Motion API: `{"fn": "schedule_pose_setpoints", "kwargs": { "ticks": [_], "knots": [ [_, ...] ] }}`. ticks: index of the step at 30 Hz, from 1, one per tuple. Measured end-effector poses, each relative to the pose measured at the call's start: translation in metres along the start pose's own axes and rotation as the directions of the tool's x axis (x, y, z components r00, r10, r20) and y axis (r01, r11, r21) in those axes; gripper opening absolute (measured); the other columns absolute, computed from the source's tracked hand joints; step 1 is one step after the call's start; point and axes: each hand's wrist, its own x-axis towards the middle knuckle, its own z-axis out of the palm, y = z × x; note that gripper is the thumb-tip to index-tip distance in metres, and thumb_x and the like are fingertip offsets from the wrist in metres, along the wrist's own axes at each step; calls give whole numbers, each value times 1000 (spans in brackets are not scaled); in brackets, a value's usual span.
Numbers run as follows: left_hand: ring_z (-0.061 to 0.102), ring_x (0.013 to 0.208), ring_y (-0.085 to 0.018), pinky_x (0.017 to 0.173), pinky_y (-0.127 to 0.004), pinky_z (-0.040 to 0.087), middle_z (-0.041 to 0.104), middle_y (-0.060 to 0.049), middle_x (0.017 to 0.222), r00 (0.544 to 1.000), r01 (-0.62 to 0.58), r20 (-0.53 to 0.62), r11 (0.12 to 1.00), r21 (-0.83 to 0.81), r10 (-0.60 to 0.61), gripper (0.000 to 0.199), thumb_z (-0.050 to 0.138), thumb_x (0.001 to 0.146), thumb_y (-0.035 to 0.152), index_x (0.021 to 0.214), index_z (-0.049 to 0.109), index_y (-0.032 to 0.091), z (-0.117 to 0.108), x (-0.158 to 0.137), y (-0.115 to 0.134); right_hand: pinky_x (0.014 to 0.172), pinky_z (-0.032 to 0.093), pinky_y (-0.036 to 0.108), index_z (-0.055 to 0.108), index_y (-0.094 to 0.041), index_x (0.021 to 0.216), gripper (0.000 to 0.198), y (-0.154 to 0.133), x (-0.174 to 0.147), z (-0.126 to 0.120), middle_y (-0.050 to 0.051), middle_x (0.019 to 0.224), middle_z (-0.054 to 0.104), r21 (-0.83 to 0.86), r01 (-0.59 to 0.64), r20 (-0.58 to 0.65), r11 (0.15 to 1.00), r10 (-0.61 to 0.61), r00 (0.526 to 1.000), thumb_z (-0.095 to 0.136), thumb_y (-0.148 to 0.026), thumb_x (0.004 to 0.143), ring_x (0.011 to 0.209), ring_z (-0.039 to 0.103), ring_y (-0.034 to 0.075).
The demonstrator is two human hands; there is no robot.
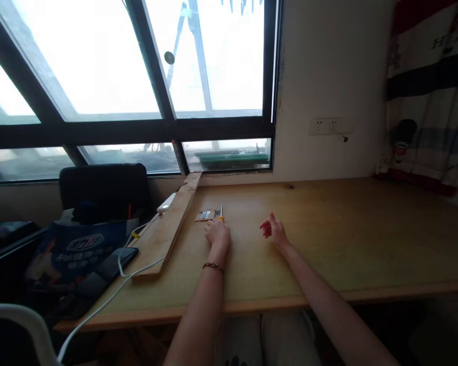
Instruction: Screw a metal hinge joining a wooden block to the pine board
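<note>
My left hand (217,232) is low over the table, its fingers curled around the yellow handle of what looks like a screwdriver (221,210). The slim metal shaft points away from me, and most of the handle is hidden under the hand. Just beyond the fingers lies a small flat brown piece (205,215) with shiny metal parts on it, too small to make out fully. My right hand (274,231) is held apart to the right, above the bare tabletop. Its thumb points up and its fingers are loosely bent and apart, with nothing in them.
A long wooden plank (168,234) lies on the table (351,234) to the left, with a white power strip (166,203) and white cable (119,262) beside it. A black chair (105,188) and a blue bag (80,249) stand further left. Ahead are a window and a wall socket (331,125).
</note>
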Motion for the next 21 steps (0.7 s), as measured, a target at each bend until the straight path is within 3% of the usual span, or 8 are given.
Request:
{"fn": "schedule_pose_setpoints", "kwargs": {
  "ticks": [2, 4, 8, 11, 13, 16, 19, 21],
  "knots": [
    [54, 92, -29, 73, -36, 41, 55, -21, 100, 1000, -12, 9, 992, -129, 14, 34, 49, 74, 31, 96, 56, 6, 1, 2, 2, 37, 34, 20, 59, -13, 54, 68, 1, 1, -1, 1, 40, 49, -6, 7, -3, 1000, -7, 1000, 29, -71, 74, 34, 43, 8],
    [55, 85, -24, 69, -32, 41, 58, -17, 93, 996, 8, 80, 922, -388, 26, 31, 48, 75, 36, 88, 58, 9, 4, 2, 9, 36, 33, 20, 58, -13, 56, 64, 3, 2, -1, 0, 40, 49, -19, 13, -2, 1000, -13, 1000, 34, -69, 74, 33, 43, 7],
    [50, 58, -13, 54, -24, 37, 55, -5, 63, 932, 225, 335, 504, -834, 137, 38, 46, 74, 47, 68, 58, 12, 9, -15, 35, 38, 38, 19, 60, -13, 70, 52, 4, 3, 2, 0, 54, 55, -63, 15, 52, 998, -12, 999, 46, -63, 72, 37, 46, 6],
    [49, 53, -10, 51, -23, 37, 56, -3, 61, 847, 395, 435, 188, -899, 306, 44, 52, 68, 54, 71, 60, 11, 9, -37, 53, 42, 45, 21, 59, -16, 91, 49, 3, 1, 5, 3, 78, 62, -78, -30, 107, 997, 38, 993, 51, -59, 70, 49, 56, 9],
    [52, 58, -11, 55, -23, 39, 60, -5, 68, 779, 477, 457, 67, -876, 430, 46, 60, 63, 53, 80, 63, 10, 6, -49, 59, 44, 48, 22, 56, -19, 101, 50, 2, -1, 7, 5, 89, 63, -86, -36, 105, 996, 45, 993, 52, -57, 70, 62, 61, 14],
    [55, 64, -14, 59, -25, 41, 62, -6, 72, 776, 353, 386, 164, -921, 499, 45, 59, 67, 51, 85, 66, 10, 3, -57, 60, 51, 50, 22, 58, -19, 100, 46, -1, -3, 6, 4, 92, 64, -88, 4, 72, 996, 3, 997, 53, -54, 70, 77, 62, 18],
    [54, 67, -14, 63, -26, 41, 60, -6, 73, 831, -16, 199, 381, -924, 519, 44, 43, 79, 50, 75, 66, 12, 1, -58, 58, 50, 50, 23, 61, -16, 91, 40, -4, -5, 4, 4, 84, 65, -30, -28, 53, 999, 30, 998, 54, -49, 70, 70, 62, 18],
    [53, 72, -14, 69, -27, 41, 59, -7, 77, 815, -250, 85, 480, -841, 573, 46, 34, 85, 45, 72, 66, 14, -2, -59, 56, 44, 48, 23, 61, -15, 89, 37, -5, -7, 3, 4, 78, 64, 44, -80, 43, 996, 78, 996, 55, -46, 70, 60, 62, 16]
  ]
}}
